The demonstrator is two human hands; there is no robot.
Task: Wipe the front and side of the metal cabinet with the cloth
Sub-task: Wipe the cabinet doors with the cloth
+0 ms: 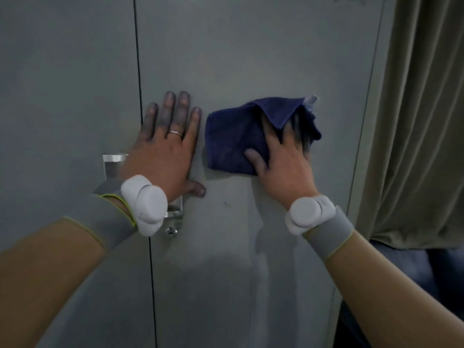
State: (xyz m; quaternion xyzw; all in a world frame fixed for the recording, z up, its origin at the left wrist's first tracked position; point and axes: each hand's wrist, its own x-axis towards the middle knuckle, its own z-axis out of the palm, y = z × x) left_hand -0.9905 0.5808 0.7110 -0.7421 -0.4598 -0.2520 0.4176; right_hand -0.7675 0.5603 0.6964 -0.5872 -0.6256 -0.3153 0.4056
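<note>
Right hand (283,156), fingers spread, presses cloth (233,136) to cabinet (251,59) front; left hand (165,146) flat, braced; side panel awaits.

We are facing what looks like an office storeroom: a lockable grey metal cabinet (251,59), a curtain (416,121) hanging just beside it.

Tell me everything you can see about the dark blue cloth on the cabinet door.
The cloth is dark navy, soft and terry-like, folded into a rumpled pad with a small pale tag at its upper right corner. It lies flat against the grey cabinet door. The right hand presses it there, thumb on top, while a loose flap covers the fingers. The left hand lies beside it, not touching.
</note>
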